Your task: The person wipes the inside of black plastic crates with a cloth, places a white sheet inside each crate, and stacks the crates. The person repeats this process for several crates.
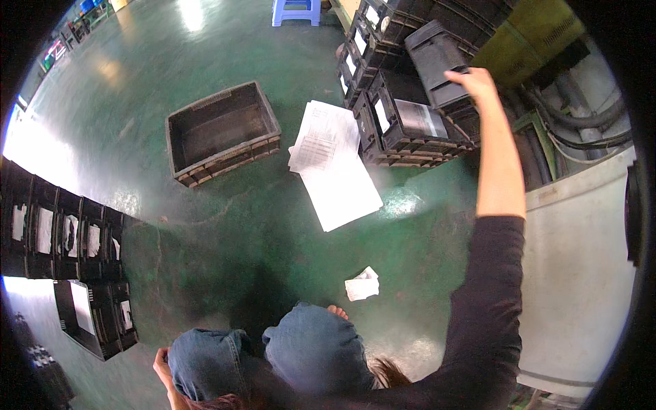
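My right arm reaches out to the far right. My right hand is closed on the near edge of a dark grey plastic bin, which sits tilted over a black crate. In that black crate a grey-and-white sheet or bag shows. Beside my bent left knee is my left hand, partly hidden by the jeans, so its fingers do not show clearly. Loose white printed papers lie on the floor left of the crate.
An open black crate rests on the green floor. Stacked black crates stand at the far right, and more labelled crates line the left. A crumpled paper lies near my knees. A blue stool stands far off.
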Tool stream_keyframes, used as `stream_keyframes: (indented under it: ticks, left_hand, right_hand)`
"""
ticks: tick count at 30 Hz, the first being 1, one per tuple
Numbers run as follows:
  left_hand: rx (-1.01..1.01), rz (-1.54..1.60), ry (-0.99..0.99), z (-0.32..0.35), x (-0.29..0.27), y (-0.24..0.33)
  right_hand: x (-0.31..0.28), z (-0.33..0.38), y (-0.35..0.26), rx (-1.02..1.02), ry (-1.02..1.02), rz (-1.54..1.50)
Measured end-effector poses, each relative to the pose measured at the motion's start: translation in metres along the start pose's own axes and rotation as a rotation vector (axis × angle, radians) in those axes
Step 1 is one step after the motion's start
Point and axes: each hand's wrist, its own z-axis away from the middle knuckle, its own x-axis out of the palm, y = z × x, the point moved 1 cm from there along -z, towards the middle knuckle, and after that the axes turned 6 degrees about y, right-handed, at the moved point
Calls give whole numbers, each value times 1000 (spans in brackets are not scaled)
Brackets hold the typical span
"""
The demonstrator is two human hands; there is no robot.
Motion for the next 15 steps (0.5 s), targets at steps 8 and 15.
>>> stream_keyframes:
  ticks: [8, 15]
  left_hand:
    - [140, 10, 36, -11, 15, 52]
    - [225, 164, 69, 3, 11, 51]
  right_hand:
    - [-146, 177, -115, -502, -269, -447]
    - [69, 253, -317, -967, -119, 73]
